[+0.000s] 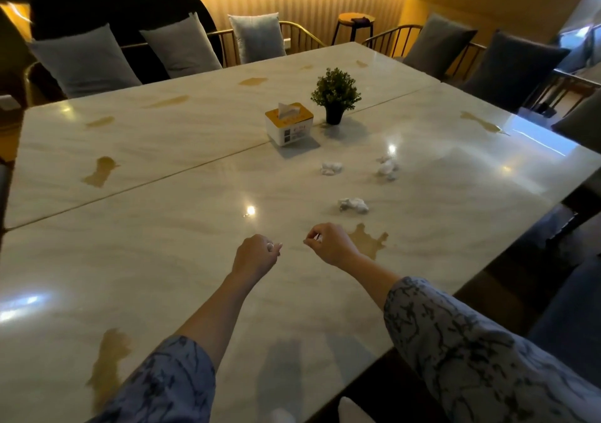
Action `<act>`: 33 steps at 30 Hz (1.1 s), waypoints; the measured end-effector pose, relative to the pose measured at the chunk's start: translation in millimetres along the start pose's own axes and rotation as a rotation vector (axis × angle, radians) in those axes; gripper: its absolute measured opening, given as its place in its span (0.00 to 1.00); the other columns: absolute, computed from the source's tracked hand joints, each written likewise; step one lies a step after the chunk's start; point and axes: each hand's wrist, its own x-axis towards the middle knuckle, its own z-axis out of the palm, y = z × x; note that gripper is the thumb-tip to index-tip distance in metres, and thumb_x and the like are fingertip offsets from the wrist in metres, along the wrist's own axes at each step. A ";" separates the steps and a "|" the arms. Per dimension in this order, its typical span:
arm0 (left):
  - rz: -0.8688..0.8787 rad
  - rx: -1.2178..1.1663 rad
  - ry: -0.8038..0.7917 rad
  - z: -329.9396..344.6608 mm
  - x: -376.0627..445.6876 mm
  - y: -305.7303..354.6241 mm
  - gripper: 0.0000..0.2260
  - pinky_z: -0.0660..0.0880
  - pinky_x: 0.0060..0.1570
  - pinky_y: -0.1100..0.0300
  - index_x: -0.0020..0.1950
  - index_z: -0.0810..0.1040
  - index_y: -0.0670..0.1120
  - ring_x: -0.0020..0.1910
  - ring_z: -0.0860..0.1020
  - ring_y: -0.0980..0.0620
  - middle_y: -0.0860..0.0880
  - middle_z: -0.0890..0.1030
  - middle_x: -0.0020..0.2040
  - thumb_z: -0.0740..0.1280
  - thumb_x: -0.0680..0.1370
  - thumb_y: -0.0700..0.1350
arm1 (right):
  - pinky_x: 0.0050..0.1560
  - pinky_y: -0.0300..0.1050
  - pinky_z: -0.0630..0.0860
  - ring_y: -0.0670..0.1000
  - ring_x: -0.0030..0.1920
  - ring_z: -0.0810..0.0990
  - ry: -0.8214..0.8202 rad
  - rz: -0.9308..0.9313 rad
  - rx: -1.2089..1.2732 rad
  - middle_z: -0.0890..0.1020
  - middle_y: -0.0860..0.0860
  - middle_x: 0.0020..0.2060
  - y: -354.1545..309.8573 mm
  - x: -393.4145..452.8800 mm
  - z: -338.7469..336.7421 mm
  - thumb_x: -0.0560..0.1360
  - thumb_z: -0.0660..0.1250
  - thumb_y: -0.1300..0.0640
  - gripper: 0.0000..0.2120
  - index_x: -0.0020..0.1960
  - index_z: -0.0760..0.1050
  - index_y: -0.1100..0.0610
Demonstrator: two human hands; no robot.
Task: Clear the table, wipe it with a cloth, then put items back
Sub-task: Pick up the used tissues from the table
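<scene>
A pale marble table (162,260) carries brown spill stains, one (369,242) just right of my right hand. Three crumpled white tissues lie on it: one (353,204) nearest my hands, one (331,168) farther back, one (387,166) to the right. A white tissue box (289,128) with a yellow top and a small potted plant (335,97) stand near the table's middle. My left hand (257,253) and my right hand (328,243) hover side by side above the table with fingers curled. A tiny white spot shows at each hand's fingers; I cannot tell what it is.
Chairs with grey cushions (84,58) line the far and right sides. A wooden stool (356,20) stands behind the table. More stains mark the left half (100,172) and the near left edge (109,364). The table's right edge (507,256) drops to a dark floor.
</scene>
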 end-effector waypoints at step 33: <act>-0.303 -0.171 0.078 102.7 147.8 111.6 0.12 0.73 0.51 0.57 0.56 0.80 0.49 0.54 0.77 0.46 0.47 0.79 0.56 0.64 0.74 0.44 | 0.47 0.45 0.68 0.60 0.57 0.75 -0.297 -0.052 -0.483 0.70 0.58 0.63 165.7 177.2 -101.7 0.78 0.60 0.64 0.22 0.71 0.65 0.53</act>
